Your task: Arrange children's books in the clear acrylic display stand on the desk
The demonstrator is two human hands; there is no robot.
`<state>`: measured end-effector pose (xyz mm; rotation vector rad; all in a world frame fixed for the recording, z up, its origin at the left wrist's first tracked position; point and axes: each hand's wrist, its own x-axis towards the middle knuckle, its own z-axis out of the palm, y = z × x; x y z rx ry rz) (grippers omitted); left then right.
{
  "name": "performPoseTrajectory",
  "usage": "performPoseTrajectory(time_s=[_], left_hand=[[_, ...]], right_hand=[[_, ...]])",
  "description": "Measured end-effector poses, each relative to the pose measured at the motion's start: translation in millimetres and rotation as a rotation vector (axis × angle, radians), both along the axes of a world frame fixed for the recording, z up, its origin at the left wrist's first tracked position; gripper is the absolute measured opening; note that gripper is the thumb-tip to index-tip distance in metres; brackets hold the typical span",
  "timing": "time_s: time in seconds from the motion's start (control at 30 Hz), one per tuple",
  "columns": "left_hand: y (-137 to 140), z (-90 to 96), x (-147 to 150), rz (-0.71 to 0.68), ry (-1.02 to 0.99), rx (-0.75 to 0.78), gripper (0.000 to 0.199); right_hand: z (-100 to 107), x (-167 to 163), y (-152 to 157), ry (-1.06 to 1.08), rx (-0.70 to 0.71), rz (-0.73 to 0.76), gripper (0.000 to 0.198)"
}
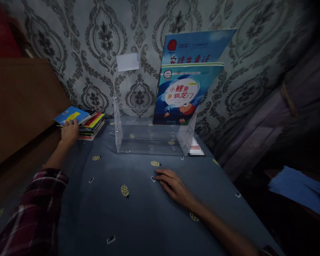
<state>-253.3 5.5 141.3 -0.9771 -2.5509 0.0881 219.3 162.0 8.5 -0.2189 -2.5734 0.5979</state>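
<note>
My left hand is at a blue book with a yellow patch, its fingers bent over the near edge of the cover. That book is on top of a stack of books at the left; my thumb is hidden. My right hand rests palm down on the patterned cloth, fingers stretched out, holding nothing. Beyond it stands a clear acrylic book rack. At the rack's right side, a picture book with an orange fish stands upright in front of a taller blue book.
A brown box-like panel borders the left side. Behind the rack is a patterned wall. Draped curtain fabric hangs at the right, with a blue cloth below it. A white paper sits at the rack's top left.
</note>
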Motion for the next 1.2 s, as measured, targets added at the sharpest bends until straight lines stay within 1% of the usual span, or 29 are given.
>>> performPoseTrajectory(time_s=[0.27, 0.37, 0.7, 0.93, 1.07, 1.2], left_hand=[[2.7, -19.7, 10.4, 0.057, -0.007, 0.154, 0.057], [1.2, -23.7, 13.5, 0.067, -0.008, 0.173, 0.057], [-22.4, -30.6, 36.7, 0.088, -0.073, 0.127, 0.051], [-37.6, -52.6, 41.5, 0.105, -0.080, 0.093, 0.048], [-44.6, -64.6, 46.7, 0.088, -0.107, 0.055, 0.046], [-46.5, -72.5, 54.9, 0.127, -0.124, 0.043, 0.043]], right_hand=[[-0.7, 0.1, 0.9, -0.007, 0.009, 0.007, 0.027], [-1.0, -0.8, 0.7, -0.006, 0.011, 0.003, 0.027], [1.6, -0.3, -0.7, -0.005, 0.019, 0.002, 0.027], [-2.5, -0.9, 0.9, 0.011, 0.011, 0.004, 0.026], [-5.4, -1.3, 3.0, 0.023, 0.000, 0.018, 0.027], [-6.2, -1.9, 4.0, 0.013, 0.004, 0.019, 0.026]])
